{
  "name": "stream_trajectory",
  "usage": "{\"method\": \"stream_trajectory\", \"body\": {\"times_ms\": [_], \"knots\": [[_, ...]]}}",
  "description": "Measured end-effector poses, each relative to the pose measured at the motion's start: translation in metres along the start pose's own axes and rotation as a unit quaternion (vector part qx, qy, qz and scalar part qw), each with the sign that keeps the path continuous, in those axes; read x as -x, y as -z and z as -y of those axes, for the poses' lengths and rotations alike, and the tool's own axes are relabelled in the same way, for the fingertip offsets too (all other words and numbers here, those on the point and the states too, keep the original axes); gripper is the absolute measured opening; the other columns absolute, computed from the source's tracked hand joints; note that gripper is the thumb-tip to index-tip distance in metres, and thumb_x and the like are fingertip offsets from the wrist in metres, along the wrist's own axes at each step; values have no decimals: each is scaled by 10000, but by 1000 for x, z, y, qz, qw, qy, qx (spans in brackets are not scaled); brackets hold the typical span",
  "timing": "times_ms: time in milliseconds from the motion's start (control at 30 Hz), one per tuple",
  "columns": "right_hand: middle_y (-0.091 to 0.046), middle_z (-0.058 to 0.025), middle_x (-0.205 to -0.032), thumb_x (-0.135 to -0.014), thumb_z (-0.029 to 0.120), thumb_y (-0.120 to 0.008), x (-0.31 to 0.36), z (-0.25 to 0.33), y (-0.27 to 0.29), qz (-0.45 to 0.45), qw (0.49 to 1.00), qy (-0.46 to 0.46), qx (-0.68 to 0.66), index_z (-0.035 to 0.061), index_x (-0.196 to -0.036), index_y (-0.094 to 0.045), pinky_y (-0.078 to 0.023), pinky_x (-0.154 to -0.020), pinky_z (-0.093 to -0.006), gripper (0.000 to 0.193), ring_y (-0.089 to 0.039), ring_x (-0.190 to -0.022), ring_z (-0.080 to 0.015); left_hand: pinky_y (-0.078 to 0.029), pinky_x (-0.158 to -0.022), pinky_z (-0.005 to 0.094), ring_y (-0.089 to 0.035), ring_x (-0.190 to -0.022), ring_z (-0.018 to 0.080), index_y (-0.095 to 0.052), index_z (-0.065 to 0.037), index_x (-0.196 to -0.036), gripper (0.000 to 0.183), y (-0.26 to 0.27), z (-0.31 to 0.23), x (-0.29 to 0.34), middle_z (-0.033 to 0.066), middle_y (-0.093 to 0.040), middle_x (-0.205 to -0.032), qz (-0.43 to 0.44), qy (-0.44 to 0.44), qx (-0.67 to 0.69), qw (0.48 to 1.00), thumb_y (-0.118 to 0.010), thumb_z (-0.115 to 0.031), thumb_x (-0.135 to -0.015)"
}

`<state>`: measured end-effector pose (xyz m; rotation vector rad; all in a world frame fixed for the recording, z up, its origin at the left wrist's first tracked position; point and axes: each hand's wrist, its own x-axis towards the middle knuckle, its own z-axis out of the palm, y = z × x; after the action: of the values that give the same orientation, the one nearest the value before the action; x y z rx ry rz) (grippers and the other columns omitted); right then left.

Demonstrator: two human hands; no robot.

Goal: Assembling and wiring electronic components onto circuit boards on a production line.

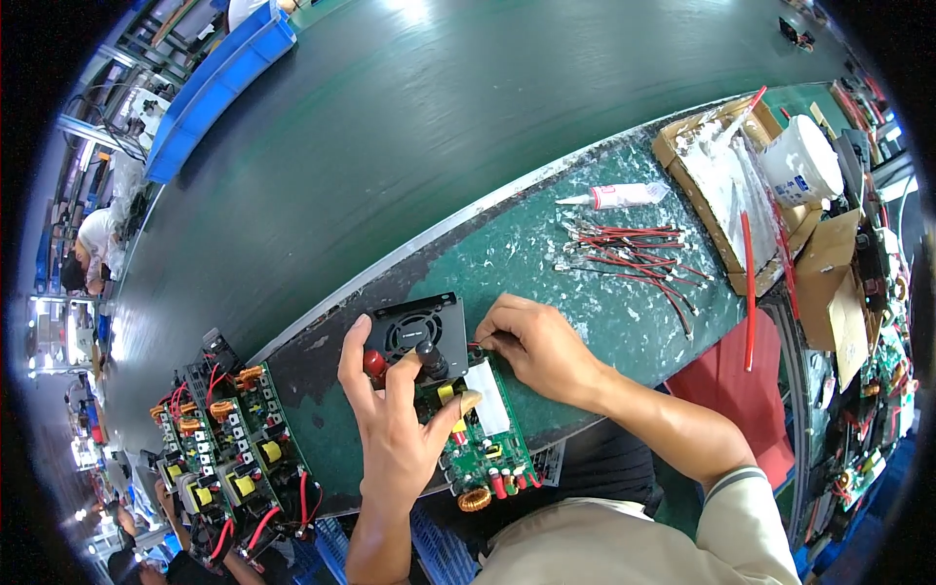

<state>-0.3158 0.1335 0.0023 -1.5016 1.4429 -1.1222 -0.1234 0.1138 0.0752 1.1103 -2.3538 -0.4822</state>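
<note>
A black metal end panel [450, 327] with a round fan grille stands at the far end of a green circuit board [507, 450], on the bench before me. One red terminal post [374, 364] and one black terminal post [431, 359] stick out of the panel. My left hand [398, 424] grips this assembly, its forefinger at the panel's left edge and its thumb over the board's white strip [490, 398]. Beside the panel's right edge, my right hand [541, 353] pinches a thin wire [475, 345], mostly hidden by the fingers. A copper coil [475, 499] sits at the board's near end.
Several red-and-black leads [639, 255] lie right of my hands, below a white glue tube [624, 196]. Further right are a cardboard tray [673, 146] and a white bucket [801, 161]. Several more circuit boards [219, 439] crowd the left. A dark conveyor belt [409, 146] runs beyond the bench.
</note>
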Motion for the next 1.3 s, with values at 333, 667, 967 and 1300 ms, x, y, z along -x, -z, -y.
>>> {"method": "stream_trajectory", "body": {"times_ms": [333, 667, 967, 1300], "knots": [[-618, -156, -898, -815, -55, -659, 1, -2, 2, 14, 998, 28, 45, -3, -915, -646, -515, -700, -413, 114, -633, -839, -364, -338, -1082, 521, -361, -1349, 449, -522, -46, -1137, 648, -1, -1, 3, 260, -279, -1504, 4, 38, -10, 999, -898, -146, -618], [-609, -164, -892, -822, 4, -665, -2, 9, 7, 47, 992, 66, 101, 6, -927, -640, -512, -715, -434, 109, -623, -838, -378, -508, -900, 451, -536, -1157, 374, -550, -21, -1192, 619, 2, 3, -1, 254, -233, -1487, 10, 12, 4, 1000, -887, -145, -687], [-673, -189, -850, -796, -22, -653, -21, 7, 17, 115, 991, 11, 73, -15, -892, -677, -526, -739, -412, 99, -659, -827, -367, -395, -1023, 507, -389, -1298, 437, -561, -34, -1213, 640, 0, 7, 4, 261, -267, -1479, 13, 0, -22, 1000, -886, -204, -689], [-637, -151, -875, -802, -44, -658, -5, 6, 5, 31, 998, 4, 49, 0, -904, -673, -523, -724, -383, 112, -654, -826, -334, -390, -1041, 523, -358, -1337, 452, -532, -39, -1162, 628, -5, 8, 11, 259, -247, -1495, -1, 19, -11, 1000, -896, -183, -670]]}}
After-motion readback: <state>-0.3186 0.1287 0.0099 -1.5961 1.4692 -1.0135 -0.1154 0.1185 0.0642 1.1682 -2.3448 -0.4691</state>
